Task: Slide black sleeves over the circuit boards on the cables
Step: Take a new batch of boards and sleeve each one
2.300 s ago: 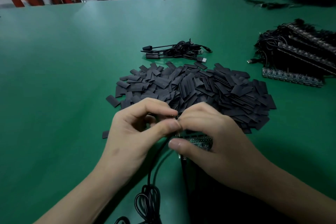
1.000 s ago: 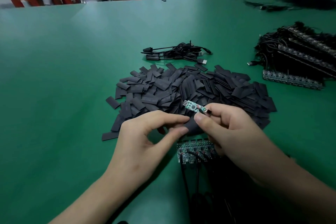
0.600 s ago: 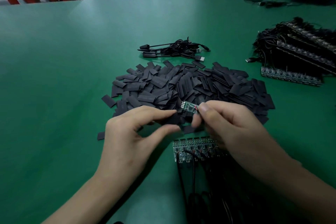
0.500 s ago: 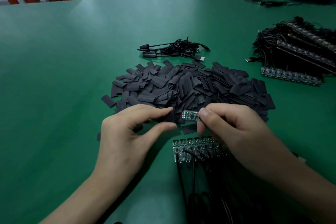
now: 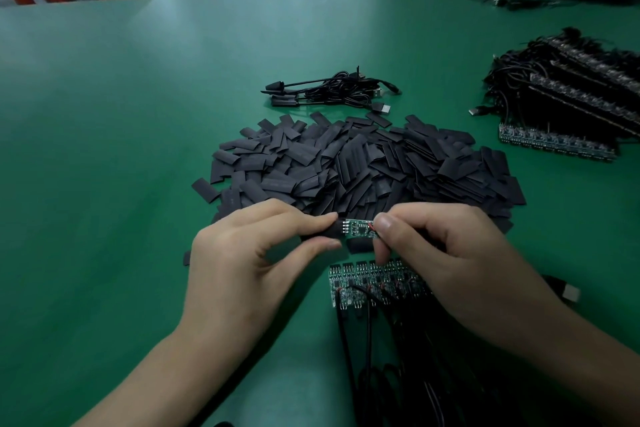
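Head view: the left hand [image 5: 249, 253] pinches a short flat black sleeve [image 5: 335, 231] between thumb and forefinger, and the sleeve's open mouth meets the pin end of a small green circuit board [image 5: 358, 229]. The right hand [image 5: 446, 253] has thumb and forefinger closed on the board's other end, at the red wire joint; its cable is hidden under the palm. Only the board's tip sits at the sleeve, and most of the board is bare between the two grips. Just beyond both grips lies a heap of loose black sleeves [image 5: 363, 166]; directly below the right grip, a row of bare green boards on black cables [image 5: 367, 282] rests on the green table mat [image 5: 104, 149]. Risks noted: the flattened sleeve mouth may collapse and snag on the end pins. Pushing from the wire end may strain the soldered joint. A skewed entry could jam the board partway. The trailing cable may drag the neighbouring boards out of line.
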The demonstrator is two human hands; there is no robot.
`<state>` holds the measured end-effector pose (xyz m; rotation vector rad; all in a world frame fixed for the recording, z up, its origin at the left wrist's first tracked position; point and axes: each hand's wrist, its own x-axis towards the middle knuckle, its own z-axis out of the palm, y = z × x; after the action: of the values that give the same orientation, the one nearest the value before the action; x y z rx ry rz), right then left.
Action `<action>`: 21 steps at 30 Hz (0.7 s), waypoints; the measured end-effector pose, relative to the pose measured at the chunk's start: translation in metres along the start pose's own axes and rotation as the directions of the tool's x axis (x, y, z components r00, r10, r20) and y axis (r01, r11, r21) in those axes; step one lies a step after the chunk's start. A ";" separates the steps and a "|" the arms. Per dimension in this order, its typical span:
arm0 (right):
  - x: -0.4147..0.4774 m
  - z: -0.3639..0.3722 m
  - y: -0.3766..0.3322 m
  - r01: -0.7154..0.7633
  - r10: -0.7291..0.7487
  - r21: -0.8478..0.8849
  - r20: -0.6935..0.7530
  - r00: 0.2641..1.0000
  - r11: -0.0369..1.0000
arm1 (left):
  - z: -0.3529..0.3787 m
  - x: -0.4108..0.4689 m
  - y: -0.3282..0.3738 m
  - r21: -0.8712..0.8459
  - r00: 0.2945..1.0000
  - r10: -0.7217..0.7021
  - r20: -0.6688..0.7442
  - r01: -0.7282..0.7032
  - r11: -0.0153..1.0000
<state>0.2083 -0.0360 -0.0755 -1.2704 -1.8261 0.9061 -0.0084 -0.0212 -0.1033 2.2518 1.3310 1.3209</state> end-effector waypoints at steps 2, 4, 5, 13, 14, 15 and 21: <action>-0.001 0.000 0.001 -0.013 0.014 -0.013 0.021 1.000 1.000 | -0.001 0.000 -0.001 0.042 0.999 0.032 -0.007 -0.031 0.999; -0.002 0.001 0.002 -0.033 0.034 -0.022 0.037 0.999 0.999 | -0.002 -0.001 -0.002 0.078 0.998 0.067 -0.003 -0.066 0.995; -0.002 0.001 0.003 -0.039 0.040 -0.029 0.036 0.999 0.999 | -0.003 -0.001 -0.003 0.098 0.996 0.092 0.008 -0.092 0.991; 0.005 -0.002 0.011 -0.281 0.260 0.121 0.163 0.952 0.952 | -0.003 0.001 -0.008 0.216 0.954 0.288 0.081 -0.299 0.930; 0.004 -0.001 0.012 -0.263 0.246 0.102 0.154 0.957 0.959 | -0.003 0.001 -0.008 0.210 0.957 0.276 0.090 -0.289 0.934; 0.003 0.000 0.011 -0.217 0.208 0.061 0.128 0.970 0.974 | -0.004 0.001 -0.008 0.198 0.962 0.253 0.100 -0.268 0.943; -0.001 0.005 0.004 -0.013 0.019 -0.168 0.030 0.999 0.986 | -0.004 0.000 -0.007 0.083 0.977 0.112 0.183 -0.129 0.988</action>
<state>0.2064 -0.0368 -0.0820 -1.3825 -1.9534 0.7979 -0.0155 -0.0182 -0.1044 2.4837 1.2375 1.0813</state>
